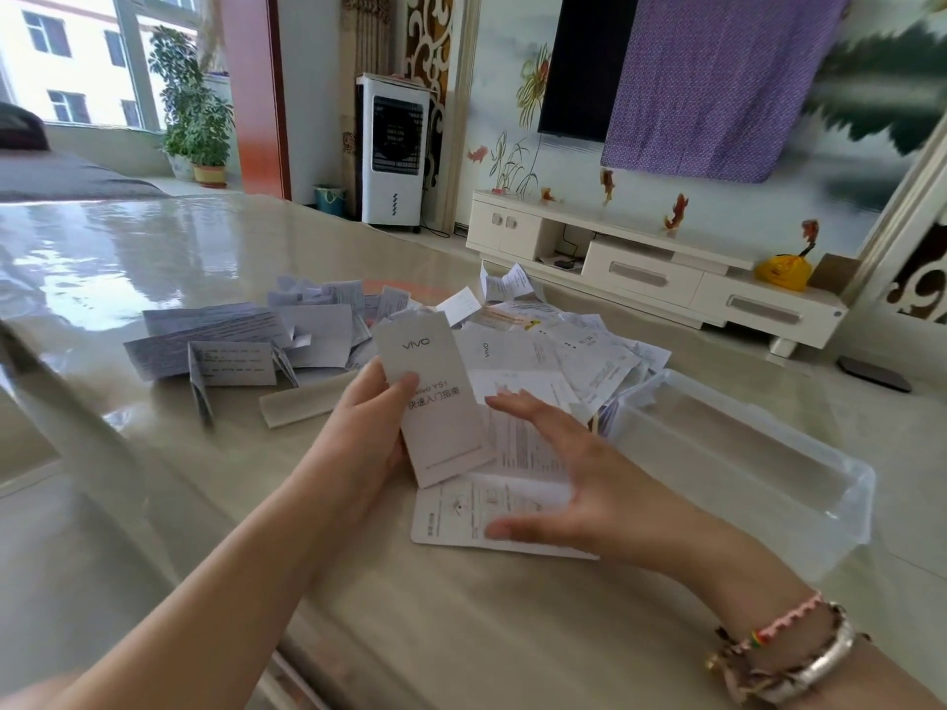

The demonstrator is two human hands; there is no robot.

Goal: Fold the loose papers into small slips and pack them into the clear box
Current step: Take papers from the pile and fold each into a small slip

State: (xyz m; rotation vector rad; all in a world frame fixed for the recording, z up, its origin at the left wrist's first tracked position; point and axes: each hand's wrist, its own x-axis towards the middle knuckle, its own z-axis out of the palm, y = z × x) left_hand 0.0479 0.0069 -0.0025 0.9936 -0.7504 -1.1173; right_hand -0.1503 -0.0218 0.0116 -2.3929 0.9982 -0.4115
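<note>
Glossy beige surface (153, 279), wide bare stretch on the near left and along the far left. Its right edge runs just past the clear box (743, 453); beyond that edge, floor and a low white TV cabinet (640, 269).

Loose papers (543, 345) heaped mid-surface, the heap's right fringe touching the clear box's far-left corner. More folded sheets (225, 340) spread left of the heap; a blank strip (297, 404) lies near the left wrist. Clear box lies to the right of the hands, long side angled toward the viewer, nothing visible inside.

Left hand (369, 427): forearm comes in from the lower left, grip closed on a tall narrow white leaflet (435, 402) marked "vivo", thumb across its front, fingers behind. Leaflet held upright, tilted slightly left, its lower end over the papers.

Right hand (563, 479): forearm enters from the lower right, bracelets (779, 653) at the wrist. Grip apart, fingers spread and straight, palm facing left beside the leaflet. Thumb tip touching an unfolded printed sheet (461, 515) lying flat under both hands.
</note>
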